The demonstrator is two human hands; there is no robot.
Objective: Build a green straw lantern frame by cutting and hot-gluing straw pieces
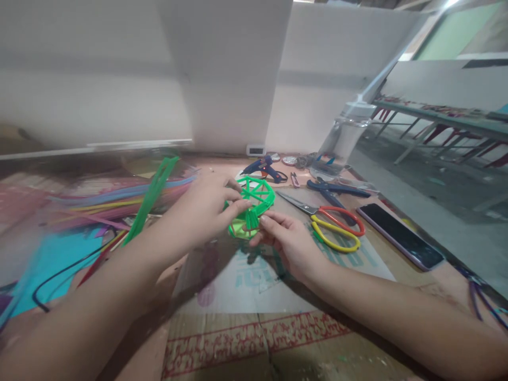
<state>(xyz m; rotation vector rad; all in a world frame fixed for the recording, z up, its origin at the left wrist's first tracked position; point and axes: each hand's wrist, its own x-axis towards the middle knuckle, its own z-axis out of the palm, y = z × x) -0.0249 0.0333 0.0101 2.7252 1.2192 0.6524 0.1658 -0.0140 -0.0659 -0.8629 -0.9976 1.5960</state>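
Head view: the left hand point(220, 198) and right hand point(288, 241) pinch a bright-green, round, spoked frame of thin strips point(270, 197) from both sides, likely to steady it.

1 pair of scissors point(316, 211) is counted. To the left of the scissors, 1 left hand point(220, 196), 1 right hand point(288, 241) and 1 green spoked frame point(260, 208) are counted; beyond the scissors, 1 glue gun point(264, 166), 1 pair of pliers point(341, 189) and 1 bottle point(339, 140); to the right, 1 phone point(400, 235).

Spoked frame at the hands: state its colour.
The spoked frame is bright green, best seen in the head view.
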